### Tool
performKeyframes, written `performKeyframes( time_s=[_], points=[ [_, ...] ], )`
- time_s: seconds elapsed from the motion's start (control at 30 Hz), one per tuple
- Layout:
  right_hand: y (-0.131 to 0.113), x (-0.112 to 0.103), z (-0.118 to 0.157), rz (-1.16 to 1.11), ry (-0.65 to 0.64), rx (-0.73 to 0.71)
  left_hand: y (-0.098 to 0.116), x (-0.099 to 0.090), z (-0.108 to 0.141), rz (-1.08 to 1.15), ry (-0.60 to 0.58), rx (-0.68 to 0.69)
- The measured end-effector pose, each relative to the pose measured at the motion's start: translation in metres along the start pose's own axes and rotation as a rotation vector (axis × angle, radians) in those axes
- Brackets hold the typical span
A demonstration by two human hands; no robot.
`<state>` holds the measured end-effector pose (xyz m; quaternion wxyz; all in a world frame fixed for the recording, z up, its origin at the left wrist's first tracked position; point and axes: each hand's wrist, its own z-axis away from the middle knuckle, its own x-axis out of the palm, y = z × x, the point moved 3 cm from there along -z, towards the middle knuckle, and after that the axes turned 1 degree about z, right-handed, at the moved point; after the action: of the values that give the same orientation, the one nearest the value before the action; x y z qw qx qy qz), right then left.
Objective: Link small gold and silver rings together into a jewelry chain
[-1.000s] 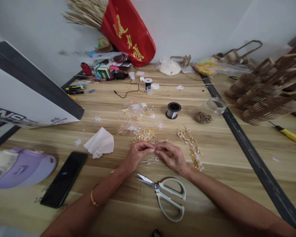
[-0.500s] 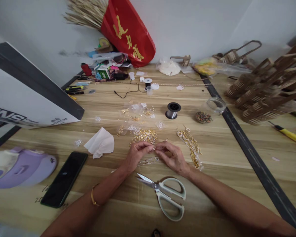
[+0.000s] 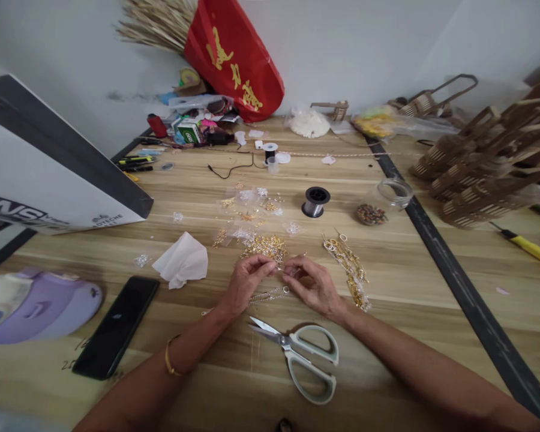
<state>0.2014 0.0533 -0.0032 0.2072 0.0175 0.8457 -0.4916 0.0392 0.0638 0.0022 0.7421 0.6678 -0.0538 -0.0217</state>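
Observation:
My left hand (image 3: 248, 279) and my right hand (image 3: 314, 284) meet fingertip to fingertip over the table, both closed in a pinch. A tiny shiny piece shows between them, too small to name. Just beyond my fingers lies a heap of gold and silver jewellery findings (image 3: 267, 246). A silver chain (image 3: 270, 294) rests on the table below my hands. To the right of my right hand is a bundle of gold and silver chains (image 3: 353, 270). White-handled scissors (image 3: 288, 343) lie spread slightly, close in front of me.
A black spool of thin wire (image 3: 315, 202) stands behind the heap, with a glass jar of beads (image 3: 372, 213) lying to its right. On the left are a tissue (image 3: 182, 262), a phone (image 3: 117, 329) and a large box (image 3: 63, 162). Small wooden baskets (image 3: 472, 162) crowd the right.
My fingertips have shifted very slightly around the tiny piece, with a little more gap between the two hands. Everything on the table stays put.

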Motion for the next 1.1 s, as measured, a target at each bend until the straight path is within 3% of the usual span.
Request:
performKeyframes(
  time_s=[0.27, 0.43, 0.63, 0.77, 0.93, 1.1],
  points=[
    [-0.007, -0.013, -0.003, 0.044, 0.100, 0.004, 0.014, 0.002, 0.007, -0.094, -0.003, 0.102],
    [0.001, -0.017, -0.003, -0.090, 0.198, 0.126, 0.018, 0.002, 0.010, -0.235, -0.038, 0.210],
    [0.024, -0.022, -0.007, -0.317, 0.328, 0.266, 0.018, -0.003, 0.005, -0.056, 0.009, 0.069],
    [0.034, -0.027, -0.010, -0.410, 0.368, 0.313, 0.021, -0.001, 0.006, -0.016, -0.101, 0.064],
    [0.036, -0.034, -0.015, -0.484, 0.405, 0.336, 0.029, -0.001, 0.007, 0.021, -0.159, 0.076],
    [0.032, -0.041, -0.020, -0.538, 0.480, 0.342, 0.030, -0.006, 0.000, 0.166, -0.109, 0.014]
  ],
)
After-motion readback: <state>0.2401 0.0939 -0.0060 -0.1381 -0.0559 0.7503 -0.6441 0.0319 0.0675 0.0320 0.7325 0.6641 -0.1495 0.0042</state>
